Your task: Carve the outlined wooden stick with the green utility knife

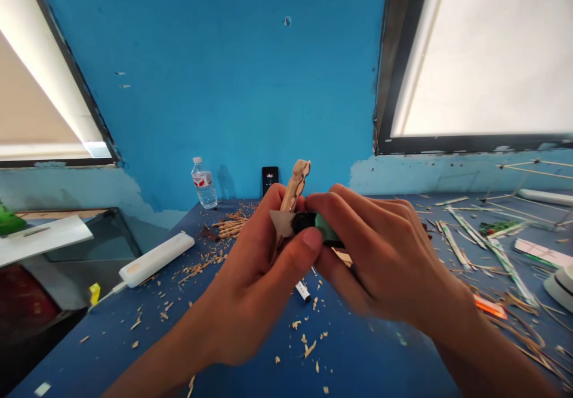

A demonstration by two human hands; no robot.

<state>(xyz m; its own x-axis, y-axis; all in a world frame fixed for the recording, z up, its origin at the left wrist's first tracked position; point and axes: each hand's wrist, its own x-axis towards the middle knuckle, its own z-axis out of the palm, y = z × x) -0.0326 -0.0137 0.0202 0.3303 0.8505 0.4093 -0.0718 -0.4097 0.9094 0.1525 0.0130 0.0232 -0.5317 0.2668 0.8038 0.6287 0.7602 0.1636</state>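
Note:
My left hand (250,290) is closed around a carved wooden stick (296,184), whose pale, notched upper end points up and slightly right. In my right hand (380,249) I grip a utility knife (329,231) with a green and black handle. Its short, wide blade (282,224) lies across the stick and points left. My left thumb presses against the black front of the knife handle, close to the blade. The lower part of the stick is hidden behind my fingers.
Wood shavings are scattered over the blue table (250,380). A white power strip (156,259), water bottle (205,184), upright phone (270,177) and marker (303,292) stand or lie around my hands. Thin strips, an orange cutter (490,307) and a stick frame (532,195) lie right.

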